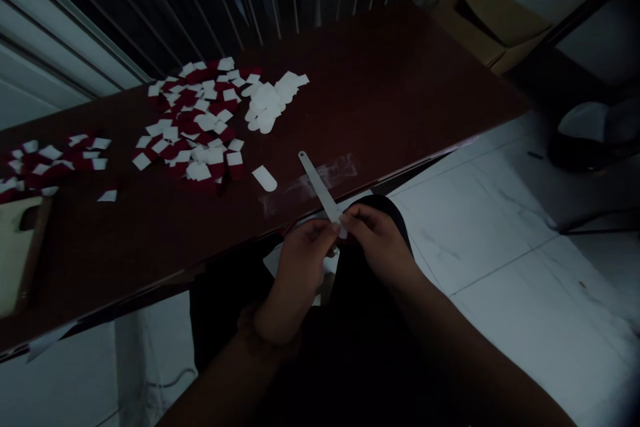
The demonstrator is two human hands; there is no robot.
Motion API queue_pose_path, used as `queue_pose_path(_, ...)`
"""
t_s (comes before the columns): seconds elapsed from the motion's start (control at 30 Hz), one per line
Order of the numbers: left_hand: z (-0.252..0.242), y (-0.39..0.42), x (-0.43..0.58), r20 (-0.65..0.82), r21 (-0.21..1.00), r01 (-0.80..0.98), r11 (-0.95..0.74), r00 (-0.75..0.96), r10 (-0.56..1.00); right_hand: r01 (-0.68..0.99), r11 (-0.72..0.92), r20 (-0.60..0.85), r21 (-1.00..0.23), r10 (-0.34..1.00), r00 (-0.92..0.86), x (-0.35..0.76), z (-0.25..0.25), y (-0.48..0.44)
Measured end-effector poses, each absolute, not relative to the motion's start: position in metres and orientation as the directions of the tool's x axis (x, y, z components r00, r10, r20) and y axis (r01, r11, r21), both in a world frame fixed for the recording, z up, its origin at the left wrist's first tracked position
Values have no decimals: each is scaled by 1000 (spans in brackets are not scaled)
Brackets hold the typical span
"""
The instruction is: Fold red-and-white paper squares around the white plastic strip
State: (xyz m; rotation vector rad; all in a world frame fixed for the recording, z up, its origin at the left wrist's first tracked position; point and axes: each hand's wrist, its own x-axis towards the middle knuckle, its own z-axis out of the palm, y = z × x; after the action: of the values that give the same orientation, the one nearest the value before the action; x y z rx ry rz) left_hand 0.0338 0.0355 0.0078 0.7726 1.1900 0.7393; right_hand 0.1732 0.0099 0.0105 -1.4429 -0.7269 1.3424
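Observation:
A pale, narrow ruler [320, 188] with a hole at its far end slants from the tabletop toward my lap. Its near end reaches past the table edge, between my fingertips. My left hand [303, 261] is closed in a pinch, the thumb against the ruler's left side. From the right, my right hand [383, 243] pinches the same end with thumb and forefinger. Whether a small pale piece is also held there, I cannot tell. One white tab with a rounded end [265, 178] lies left of the ruler. Behind it sits a heap of similar white tabs [270, 103].
Many dark red pieces with white ends [197, 123] are piled on the dark brown table [400, 80]. A smaller group [60, 163] lies farther left, near a phone-shaped case [20, 247]. A cardboard box [490, 20] stands beyond the right end. Vertical bars run behind the table.

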Motion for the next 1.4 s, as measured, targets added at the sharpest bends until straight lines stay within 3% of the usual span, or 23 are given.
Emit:
queue_pose_path(0.13, 15, 38, 29, -542, 806, -157, 570, 189, 819, -187, -328, -367, -926, 897, 245, 180, 10, 4)
queue_pose_path(0.3, 18, 41, 32, -510, 830, -62, 555, 319, 798, -128, -377, -395, -917, 902, 174, 183, 15, -9)
queue_pose_path(0.53, 13, 36, 42, -550, 752, -315, 578, 182, 815, -125, -366, -383, -922, 908, 171, 182, 16, -18)
queue_pose_path(0.7, 17, 35, 42, -551, 685, -319, 655, 361, 752, -49, -397, -398, -916, 889, 225, 187, -33, -32)
queue_pose_path(0.8, 19, 38, 45, -554, 729, -259, 634, 319, 769, 112, -363, -323, -925, 907, 271, 187, -71, -33)
queue_pose_path(0.93, 19, 38, 46, -578, 701, -335, 629, 249, 777, 236, -272, -225, -933, 952, 208, 186, -93, -30)
queue_pose_path(1.07, 22, 39, 44, -565, 648, -353, 675, 371, 737, 279, -234, -186, -931, 964, 190, 185, -96, -29)
queue_pose_path(1.27, 21, 39, 45, -571, 702, -325, 634, 276, 773, 351, -191, -135, -917, 975, 179, 184, -110, -29)
queue_pose_path(1.4, 21, 35, 42, -545, 703, -331, 629, 316, 776, 371, -178, -113, -911, 975, 190, 184, -114, -30)
